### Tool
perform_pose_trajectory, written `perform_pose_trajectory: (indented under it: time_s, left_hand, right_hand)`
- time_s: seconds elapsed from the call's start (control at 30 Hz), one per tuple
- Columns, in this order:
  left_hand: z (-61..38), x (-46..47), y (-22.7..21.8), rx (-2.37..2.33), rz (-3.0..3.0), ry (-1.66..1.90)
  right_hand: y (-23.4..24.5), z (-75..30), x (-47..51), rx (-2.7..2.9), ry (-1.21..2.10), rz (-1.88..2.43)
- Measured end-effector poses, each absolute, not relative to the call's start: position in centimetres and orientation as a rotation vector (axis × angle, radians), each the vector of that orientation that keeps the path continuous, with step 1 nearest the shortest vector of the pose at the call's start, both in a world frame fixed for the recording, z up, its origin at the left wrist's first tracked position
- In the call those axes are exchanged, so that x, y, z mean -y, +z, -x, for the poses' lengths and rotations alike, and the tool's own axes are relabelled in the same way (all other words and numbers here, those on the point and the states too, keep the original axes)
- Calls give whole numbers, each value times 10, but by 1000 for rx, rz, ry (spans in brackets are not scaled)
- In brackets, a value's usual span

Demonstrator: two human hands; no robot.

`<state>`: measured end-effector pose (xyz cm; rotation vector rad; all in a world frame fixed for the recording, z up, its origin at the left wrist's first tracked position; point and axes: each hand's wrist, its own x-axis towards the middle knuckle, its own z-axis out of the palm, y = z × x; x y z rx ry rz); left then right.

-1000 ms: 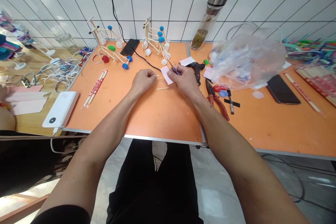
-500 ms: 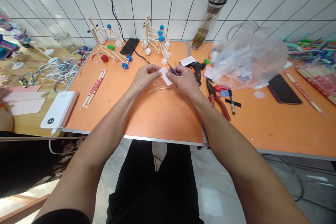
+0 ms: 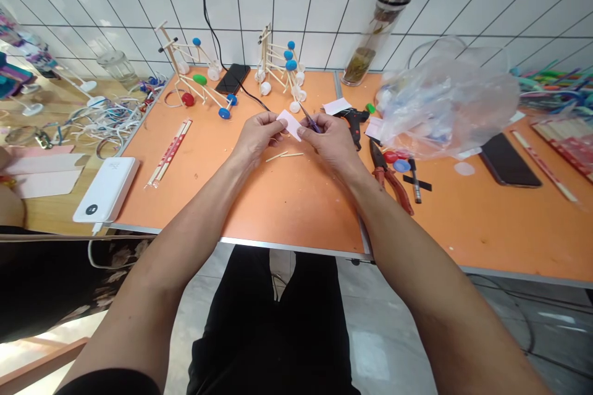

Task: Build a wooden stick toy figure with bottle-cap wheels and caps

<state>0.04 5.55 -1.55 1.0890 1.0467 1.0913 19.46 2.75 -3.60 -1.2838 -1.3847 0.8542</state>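
Over the orange table, my left hand (image 3: 260, 137) pinches a small piece of pale pink paper (image 3: 290, 124) between thumb and fingers. My right hand (image 3: 330, 139) is closed around what look like slim scissors (image 3: 311, 120), their pointed tip sticking up and to the left. The right thumb meets the paper's lower right corner. Two short thin wooden sticks (image 3: 288, 155) lie on the table just below the hands. Behind them stands a stick model with blue and white caps (image 3: 291, 55).
Another stick model (image 3: 199, 79) stands at the back left beside a black phone (image 3: 233, 79). Rightward lie a glue gun (image 3: 356, 123), pliers (image 3: 391, 179), a marker (image 3: 416, 180) and a plastic bag (image 3: 445, 111). A tall bottle (image 3: 370, 43) and a white power bank (image 3: 105, 190) flank the area.
The paper has turned in my fingers and now tilts more, with its upper corner nearer my left hand. The whole view has shifted slightly; the things on the table stay put.
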Motion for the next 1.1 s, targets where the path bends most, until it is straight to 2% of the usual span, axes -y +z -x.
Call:
perform_pose_trajectory:
  time_s: [0.33,0.47,0.67,0.8,0.9,1.1]
  left_hand:
    - [17,-75,-15,-1157,-1041,1330]
    - [28,-86,-17,-1116,-939,1350]
    - [27,-87,-19,-1073,-881,1330]
    - [24,-83,-14,-1081,-844,1323]
    - [22,-79,-9,-1081,-819,1318]
    - [19,-65,-2,-923,-852,1292]
  right_hand:
    - [-33,-197,-25,1534,712,1316]
    - [-30,-198,-17,1861,818,1346]
    - [-31,-189,-8,2360,621,1367]
    - [-27,-190,-4,2479,692,1326]
    - [-25,-193,-5,2343,851,1247]
    - [-32,-191,-18,1440,1044,1288]
